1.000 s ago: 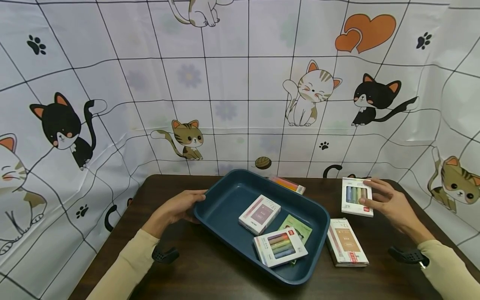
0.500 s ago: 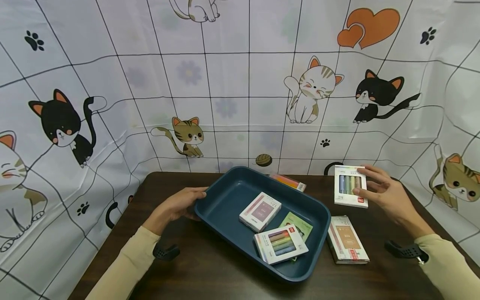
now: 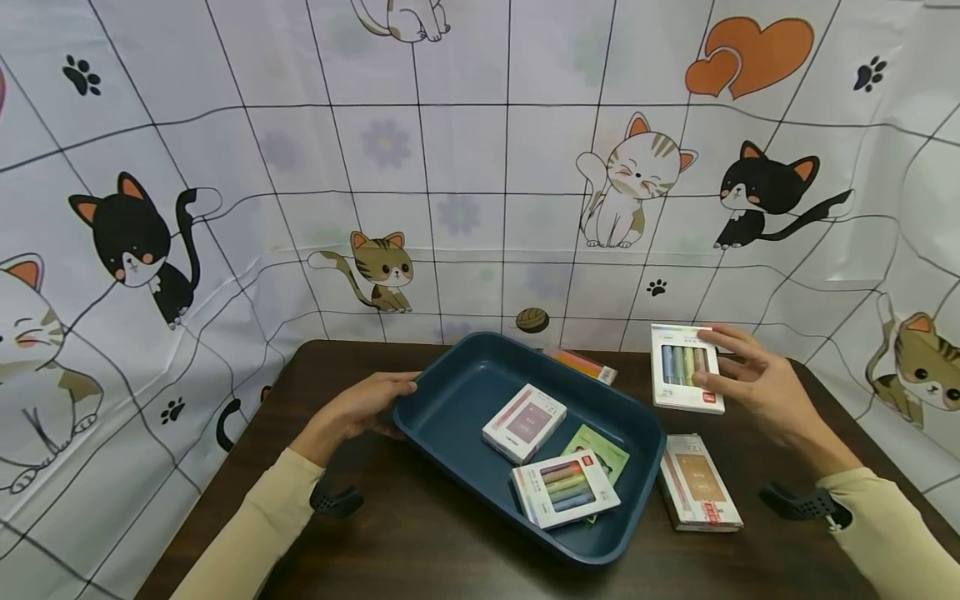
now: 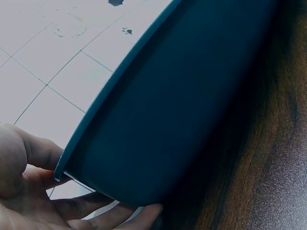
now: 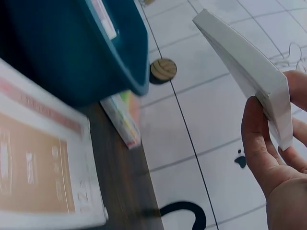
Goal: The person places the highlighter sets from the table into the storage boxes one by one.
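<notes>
My left hand (image 3: 367, 406) grips the left corner of a dark blue plastic tray (image 3: 450, 408); in the left wrist view the thumb (image 4: 44, 152) is at the rim and the fingers lie under it. My right hand (image 3: 757, 396) holds a white box of colored sticks (image 3: 686, 369) by its right edge, raised above the table, its window showing blue, green and brown sticks. In the right wrist view that box (image 5: 244, 67) appears edge-on between thumb and fingers. Inside the tray lie a white box with a mauve panel (image 3: 525, 423), a windowed box (image 3: 566, 490) and a green card (image 3: 603, 454) partly beneath it.
A stack of white boxes with a tan panel (image 3: 699, 482) lies right of the tray. Behind the tray's far side, an orange-colored pack (image 3: 581, 365) is partly hidden. The brown table (image 3: 420, 533) ends against a cat-patterned sheet (image 3: 465, 233).
My right hand has carried the windowed box leftward and slightly up, toward the tray. The left hand keeps its grip on the tray corner, and the tray's contents look the same.
</notes>
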{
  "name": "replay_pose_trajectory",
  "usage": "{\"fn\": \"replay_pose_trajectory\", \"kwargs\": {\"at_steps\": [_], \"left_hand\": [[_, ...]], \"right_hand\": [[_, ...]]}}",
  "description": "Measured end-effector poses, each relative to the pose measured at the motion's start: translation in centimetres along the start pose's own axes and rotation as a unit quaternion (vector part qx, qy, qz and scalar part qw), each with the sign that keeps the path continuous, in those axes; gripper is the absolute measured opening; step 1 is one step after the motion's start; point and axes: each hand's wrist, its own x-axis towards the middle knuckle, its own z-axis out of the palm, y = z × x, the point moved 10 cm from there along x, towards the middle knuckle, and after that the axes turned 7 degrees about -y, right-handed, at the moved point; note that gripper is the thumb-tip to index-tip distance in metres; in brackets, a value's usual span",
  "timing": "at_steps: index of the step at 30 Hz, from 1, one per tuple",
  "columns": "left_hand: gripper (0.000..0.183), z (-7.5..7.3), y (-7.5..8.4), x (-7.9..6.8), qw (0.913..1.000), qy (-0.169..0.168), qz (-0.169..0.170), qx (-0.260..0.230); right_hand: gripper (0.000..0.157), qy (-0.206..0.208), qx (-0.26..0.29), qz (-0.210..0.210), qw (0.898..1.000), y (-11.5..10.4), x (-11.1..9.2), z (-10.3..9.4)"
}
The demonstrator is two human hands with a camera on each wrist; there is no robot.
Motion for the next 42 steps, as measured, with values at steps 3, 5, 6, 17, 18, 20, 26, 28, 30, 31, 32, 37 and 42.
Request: {"fn": "replay_pose_trajectory", "kwargs": {"at_steps": [3,5,6,17,18,20,26,28,30,31,32,37,42], "left_hand": [[0.053,-0.1,-0.1,0.1,1.0,-0.001,0.002,-0.001],[0.052,-0.1,-0.2,0.1,1.0,0.0,0.0,-0.005],[0.052,-0.2,-0.3,0.1,1.0,-0.001,0.0,-0.007],[0.053,-0.1,0.0,0.0,1.0,-0.007,0.005,-0.005],[0.053,-0.1,0.0,0.0,1.0,-0.006,0.005,-0.004],[0.053,-0.1,0.1,0.0,0.9999,-0.008,0.006,-0.003],[0.053,-0.1,0.1,0.0,1.0,-0.007,0.006,-0.003],[0.052,-0.1,0.1,0.0,1.0,-0.005,0.005,-0.003],[0.052,0.0,0.1,0.0,1.0,-0.005,0.005,-0.003],[0.052,0.0,0.1,0.0,1.0,-0.004,0.005,-0.003],[0.052,0.0,0.1,0.0,1.0,-0.004,0.006,-0.002],[0.051,-0.2,0.2,0.0,1.0,0.002,0.005,-0.002],[0.052,-0.2,0.1,0.0,1.0,0.002,0.006,0.0]], "right_hand": [[0.066,-0.014,0.043,-0.007,0.999,-0.6,0.4,1.1],[0.066,-0.025,0.054,-0.013,0.998,-1.0,0.6,1.9],[0.066,-0.03,0.054,-0.014,0.998,-1.1,0.7,2.3],[0.067,-0.067,0.09,-0.029,0.993,-3.1,1.6,5.3],[0.067,-0.069,0.09,-0.03,0.993,-3.3,1.7,5.5],[0.066,-0.075,0.095,-0.032,0.992,-3.5,1.8,6.1],[0.065,-0.116,0.142,-0.056,0.981,-4.5,2.2,8.1],[0.064,-0.129,0.146,-0.066,0.979,-5.0,2.1,8.8],[0.064,-0.14,0.146,-0.073,0.977,-5.3,2.1,9.4],[0.064,-0.145,0.144,-0.074,0.976,-5.5,2.1,9.7],[0.064,-0.15,0.144,-0.074,0.975,-5.7,2.1,10.1],[0.063,-0.182,0.149,-0.077,0.969,-6.5,2.1,12.2],[0.063,-0.21,0.15,-0.09,0.962,-7.6,2.2,14.3]]}}
